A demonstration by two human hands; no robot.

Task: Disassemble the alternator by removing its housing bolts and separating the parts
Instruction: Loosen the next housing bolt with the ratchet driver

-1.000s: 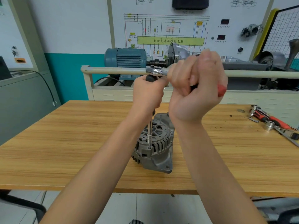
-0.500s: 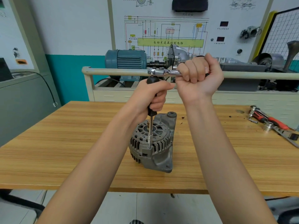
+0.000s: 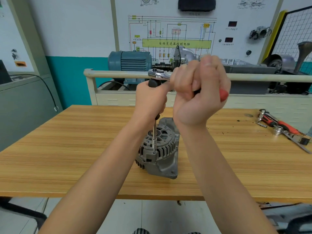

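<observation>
On the bench [image 3: 67, 149]: alternator [image 3: 158, 152], standing near the middle of the wooden top, ribbed grey housing facing up, mounting ear toward the near edge.
Left hand [image 3: 150, 100]: wrapped around the black handle [image 3: 154, 82] of an upright driver, directly above the alternator and clear of the housing.
Driver shaft [image 3: 154, 137]: thin, vertical, dropping from under the left hand, tip seated at a bolt point on the near rim of the housing.
Right hand [image 3: 200, 93]: clenched around the ratchet handle, raised above and slightly right of the alternator, not touching it.
Ratchet [image 3: 159, 74]: chrome head sitting on top of the black handle, bar running right into the right fist, red grip end [image 3: 223, 95] poking out past the palm.
Alternator relative to hands: below both, between the two forearms, joined to the left hand only through the shaft.
Right end of bench: loose tools [image 3: 280, 127] with red grips and a socket, well apart from the alternator.
Behind bench: blue motor [image 3: 130, 60] on a cream stand, wiring diagram board [image 3: 175, 31] on the wall.
</observation>
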